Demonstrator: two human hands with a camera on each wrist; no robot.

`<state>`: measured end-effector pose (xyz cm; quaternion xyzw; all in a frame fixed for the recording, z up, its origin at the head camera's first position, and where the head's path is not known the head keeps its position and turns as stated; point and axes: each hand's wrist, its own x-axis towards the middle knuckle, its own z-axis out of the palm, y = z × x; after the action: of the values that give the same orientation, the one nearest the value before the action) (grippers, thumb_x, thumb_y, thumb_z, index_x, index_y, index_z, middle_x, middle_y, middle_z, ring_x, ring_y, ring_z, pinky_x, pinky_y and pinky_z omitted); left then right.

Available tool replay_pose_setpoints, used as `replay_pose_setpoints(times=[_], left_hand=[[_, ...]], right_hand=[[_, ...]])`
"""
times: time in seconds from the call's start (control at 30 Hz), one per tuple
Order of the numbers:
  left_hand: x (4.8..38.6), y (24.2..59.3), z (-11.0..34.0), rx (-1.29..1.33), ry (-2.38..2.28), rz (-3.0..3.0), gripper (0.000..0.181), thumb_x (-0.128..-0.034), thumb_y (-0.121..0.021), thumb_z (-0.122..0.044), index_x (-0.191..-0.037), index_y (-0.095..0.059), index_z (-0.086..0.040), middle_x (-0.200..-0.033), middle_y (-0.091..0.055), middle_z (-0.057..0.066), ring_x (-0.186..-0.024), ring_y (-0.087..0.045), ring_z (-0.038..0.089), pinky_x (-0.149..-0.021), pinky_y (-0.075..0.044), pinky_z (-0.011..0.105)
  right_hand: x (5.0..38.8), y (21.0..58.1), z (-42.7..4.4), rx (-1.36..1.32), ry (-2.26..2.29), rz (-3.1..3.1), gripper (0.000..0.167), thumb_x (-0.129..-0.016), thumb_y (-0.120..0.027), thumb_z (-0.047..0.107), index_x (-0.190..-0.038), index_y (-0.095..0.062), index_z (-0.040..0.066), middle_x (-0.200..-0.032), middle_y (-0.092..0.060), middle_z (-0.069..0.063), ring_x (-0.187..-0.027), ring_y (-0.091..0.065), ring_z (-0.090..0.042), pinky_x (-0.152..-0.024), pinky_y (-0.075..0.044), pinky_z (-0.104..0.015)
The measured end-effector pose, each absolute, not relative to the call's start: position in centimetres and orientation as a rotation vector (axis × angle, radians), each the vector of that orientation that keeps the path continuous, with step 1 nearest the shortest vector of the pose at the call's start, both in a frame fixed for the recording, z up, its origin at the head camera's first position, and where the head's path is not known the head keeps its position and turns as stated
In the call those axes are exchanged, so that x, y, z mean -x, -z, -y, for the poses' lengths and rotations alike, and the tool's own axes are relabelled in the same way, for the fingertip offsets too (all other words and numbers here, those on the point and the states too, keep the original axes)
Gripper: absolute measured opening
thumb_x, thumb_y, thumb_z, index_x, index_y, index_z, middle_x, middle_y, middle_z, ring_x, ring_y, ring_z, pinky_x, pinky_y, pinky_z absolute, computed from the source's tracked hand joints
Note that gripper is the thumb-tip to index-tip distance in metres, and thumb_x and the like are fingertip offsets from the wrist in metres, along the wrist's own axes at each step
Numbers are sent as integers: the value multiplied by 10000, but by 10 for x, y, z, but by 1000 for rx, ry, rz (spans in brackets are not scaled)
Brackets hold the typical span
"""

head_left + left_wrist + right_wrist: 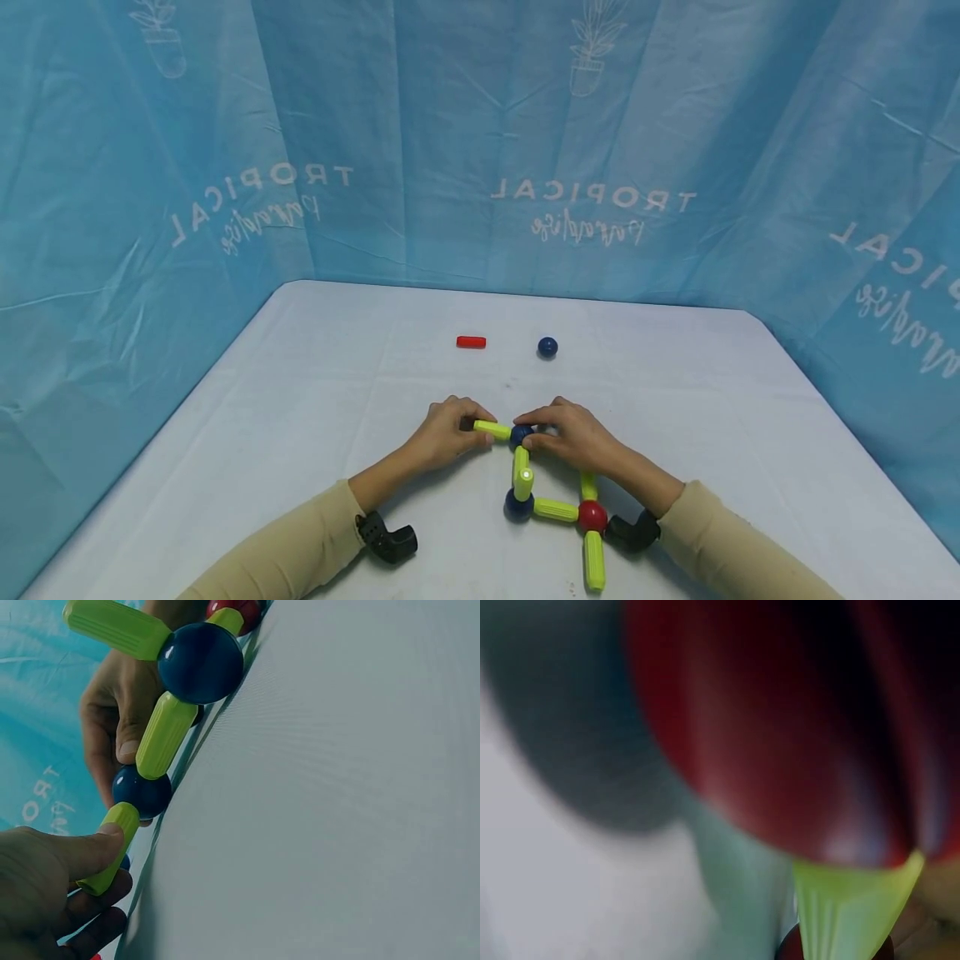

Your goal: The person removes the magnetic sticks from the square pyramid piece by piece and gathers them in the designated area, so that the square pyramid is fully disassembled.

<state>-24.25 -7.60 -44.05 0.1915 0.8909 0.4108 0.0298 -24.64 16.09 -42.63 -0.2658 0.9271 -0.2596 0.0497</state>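
Note:
Between thumb and fingers, my left hand pinches a yellow-green ridged rod. That rod meets a dark blue ball, which my right hand grips from the other side. From this ball another rod leads to a second blue ball, where an upward-pointing rod also joins. A further rod links that ball to a red ball, which bears two more rods, one toward me. The red ball fills much of the right wrist view, blurred.
On the white-covered table, a red rod and a loose dark blue ball lie beyond my hands. A blue printed curtain hangs behind and along the sides. Black wrist cameras sit low near the table.

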Motion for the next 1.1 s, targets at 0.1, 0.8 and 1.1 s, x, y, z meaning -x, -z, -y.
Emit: replay_pose_setpoints(times=[0.1,0.8,1.1], left_hand=[[243,441,78,-607,-1269,-2746,157,-810,-732,-230,-965,-714,-217,-951,-663,-60,-903,-491,109,-820,-367,342],[333,445,107,-312,-1420,-2925,264,-837,-710,-207,-1074,-693,-93,-1077,-617,102,-1034,-482,239,-839,-399,358],[365,453,94,-244,-1312,-3032,276,-855,-689,-230,-1105,-684,-112,-1048,-583,98,-1018,-418,249,-882,-317,428]], right_hand=[[246,425,-160,819,781,-2820,333,-841,-690,327,-1168,-674,268,-950,-621,116,-836,-474,-106,-656,-397,-215],[246,428,-163,808,815,-2825,339,-832,-693,350,-1162,-678,273,-964,-622,104,-850,-473,-106,-660,-401,-202],[245,427,-164,810,820,-2820,343,-828,-700,343,-1164,-676,281,-951,-604,98,-838,-469,-95,-650,-412,-202]])
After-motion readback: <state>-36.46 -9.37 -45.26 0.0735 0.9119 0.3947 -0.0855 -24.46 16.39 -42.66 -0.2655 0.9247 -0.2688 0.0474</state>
